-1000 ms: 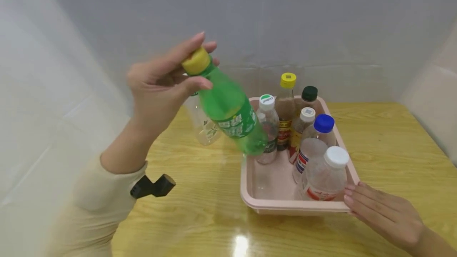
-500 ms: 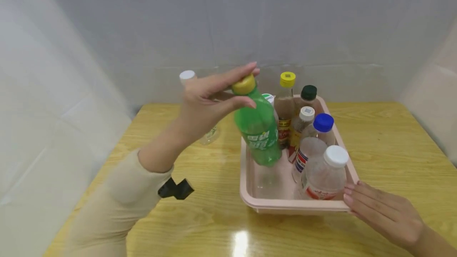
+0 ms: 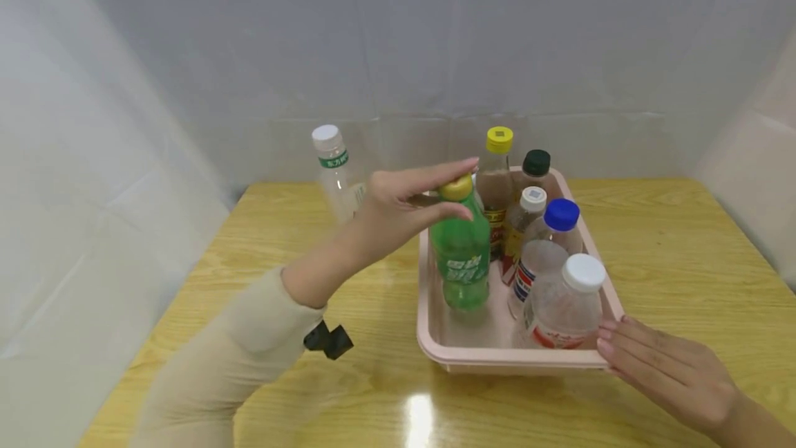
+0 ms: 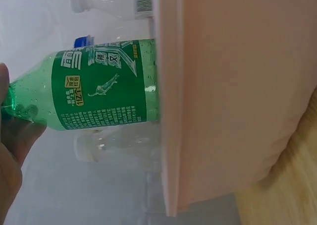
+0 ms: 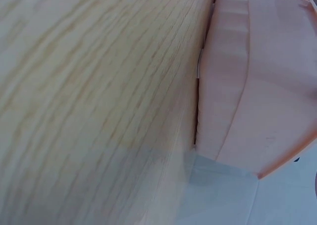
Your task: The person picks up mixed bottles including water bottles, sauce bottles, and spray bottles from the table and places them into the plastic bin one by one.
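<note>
My left hand grips a green plastic soda bottle by its neck, just below the yellow cap. The bottle is upright inside the pink plastic basin, near its left wall; I cannot tell whether its base touches the floor. In the left wrist view the green-labelled bottle shows above the basin's rim, with fingers behind its neck. At the basin's near right corner my right hand rests with straight fingers against the rim. Only the basin's outer wall and the table show in the right wrist view.
Several bottles stand in the basin: a yellow-capped one, a dark-capped one, a small white-capped one, a blue-capped one and a wide white-capped one. Outside, a clear bottle stands left on the wooden table.
My left hand has carried the green bottle right and down into the basin, and the bottle has gone from tilted to upright. My right hand has stayed at the corner.
</note>
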A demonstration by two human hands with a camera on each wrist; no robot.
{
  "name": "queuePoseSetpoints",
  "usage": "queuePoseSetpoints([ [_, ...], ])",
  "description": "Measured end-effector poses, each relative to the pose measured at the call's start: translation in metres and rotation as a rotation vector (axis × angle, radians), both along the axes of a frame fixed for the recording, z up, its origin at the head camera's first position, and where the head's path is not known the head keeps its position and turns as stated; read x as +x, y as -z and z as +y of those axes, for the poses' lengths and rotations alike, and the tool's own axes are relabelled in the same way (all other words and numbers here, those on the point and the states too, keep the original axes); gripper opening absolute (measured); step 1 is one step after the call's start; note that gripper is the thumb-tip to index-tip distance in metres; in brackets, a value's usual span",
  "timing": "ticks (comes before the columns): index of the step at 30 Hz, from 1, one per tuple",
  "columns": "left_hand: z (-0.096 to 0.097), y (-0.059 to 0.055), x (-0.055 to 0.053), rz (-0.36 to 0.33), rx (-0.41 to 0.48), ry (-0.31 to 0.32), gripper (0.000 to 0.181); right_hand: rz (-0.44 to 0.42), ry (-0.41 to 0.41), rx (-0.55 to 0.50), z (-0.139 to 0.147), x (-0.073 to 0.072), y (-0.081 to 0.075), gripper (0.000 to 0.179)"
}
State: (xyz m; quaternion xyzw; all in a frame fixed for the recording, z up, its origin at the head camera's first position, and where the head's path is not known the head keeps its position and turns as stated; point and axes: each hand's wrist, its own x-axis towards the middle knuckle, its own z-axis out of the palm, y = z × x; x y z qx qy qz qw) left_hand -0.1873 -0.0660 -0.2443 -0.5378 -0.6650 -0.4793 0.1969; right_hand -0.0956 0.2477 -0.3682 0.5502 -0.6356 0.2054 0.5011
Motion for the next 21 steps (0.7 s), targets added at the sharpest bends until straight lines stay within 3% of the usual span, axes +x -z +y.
queuePoseSetpoints([
  [7, 0.006, 0.019, -0.005, -0.008, -0.082, -0.022, 0.051, 0.013, -0.031, -0.034, -0.003, -0.001, -0.001, 0.026],
  [14, 0.006, 0.030, -0.012, -0.006, -0.098, -0.026, 0.050, 0.010, 0.016, 0.005, -0.001, 0.000, -0.001, 0.028],
  [21, 0.004, 0.037, -0.017, 0.008, -0.104, -0.056, 0.049, 0.020, -0.059, -0.040, -0.009, -0.001, -0.009, 0.024],
])
